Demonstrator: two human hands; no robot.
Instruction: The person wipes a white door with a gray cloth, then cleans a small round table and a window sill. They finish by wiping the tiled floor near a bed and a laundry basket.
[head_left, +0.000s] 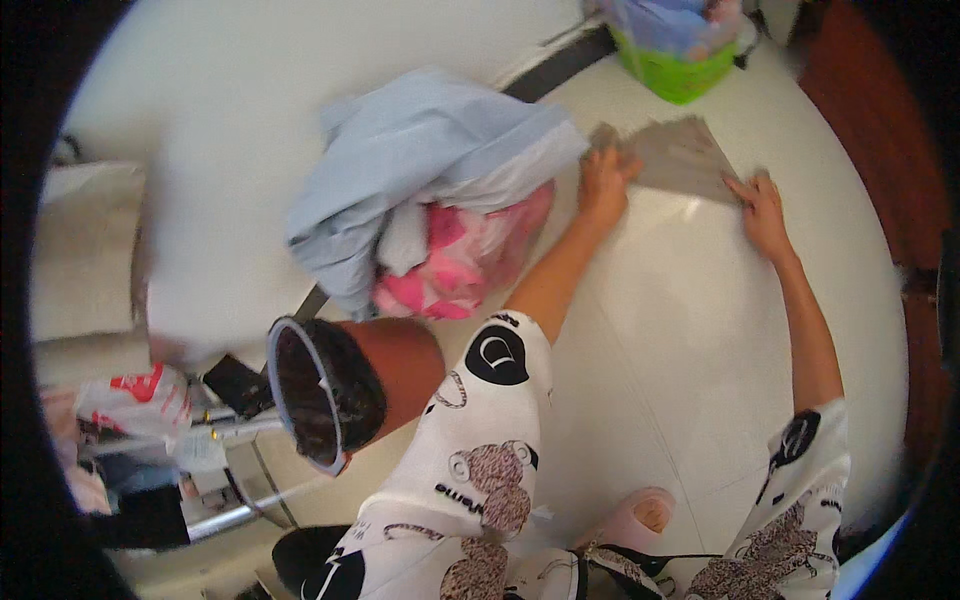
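Note:
A grey-brown flat sheet, maybe cloth, is stretched between my two hands above the pale tiled floor. My left hand grips its left end, where the material bunches up. At the opposite corner, my right hand pinches the edge with the fingertips. Just left of my left hand lies a heap of light blue fabric. Under it shows a pink and white patterned bundle, partly hidden.
A reddish-brown bin with a black liner lies or leans below the heap. A green basket holding fabric stands beyond the sheet. At the left is a metal rack with a white and red plastic bag. Reddish-brown wood borders the right.

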